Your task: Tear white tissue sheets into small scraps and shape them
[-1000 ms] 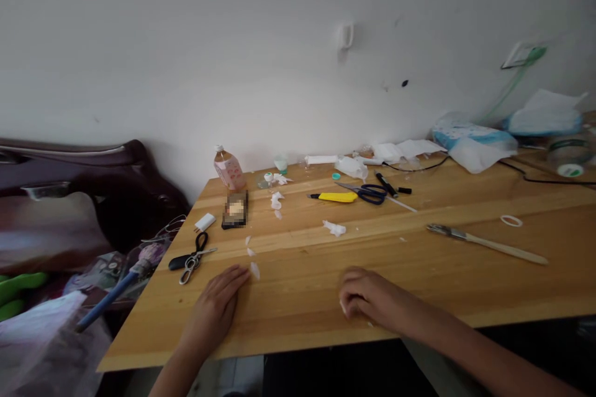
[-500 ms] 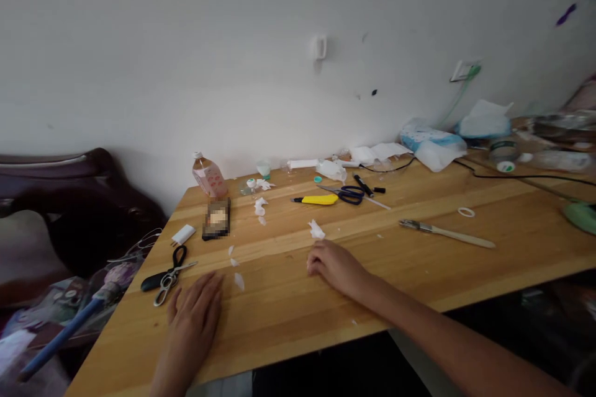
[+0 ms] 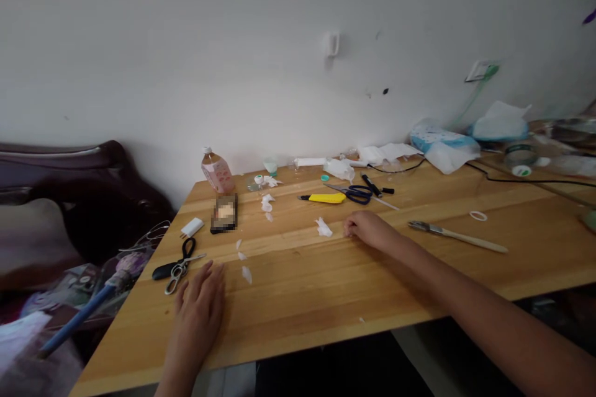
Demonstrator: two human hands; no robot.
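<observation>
My left hand (image 3: pixel 200 307) lies flat on the wooden table (image 3: pixel 288 304), fingers stretched out and nothing held. Just beyond its fingers are silver-handled scissors (image 3: pixel 179 270) beside a black-handled tool (image 3: pixel 167 268). My right hand (image 3: pixel 370 227) is closed with the fingers curled in; whatever they may hold is hidden. A torn piece of white tissue (image 3: pixel 323 227) lies a little left of it, apart from the fingers. Behind the right hand are a yellow utility knife (image 3: pixel 328 198) and dark-blue-handled scissors (image 3: pixel 357 193). White scraps (image 3: pixel 246 273) lie to the right of my left hand.
A brush (image 3: pixel 459 237) and a white ring (image 3: pixel 478 216) lie at right. At the back left are a pink bottle (image 3: pixel 218 170), a phone-like object (image 3: pixel 224 214) and a white charger (image 3: pixel 192 227). Blue-white packs (image 3: pixel 444 142) and a black cable (image 3: pixel 535 181) occupy the back right.
My right hand has moved right and farther from me, away from the tissue piece. My left hand still lies on the table. The view has turned slightly left.
</observation>
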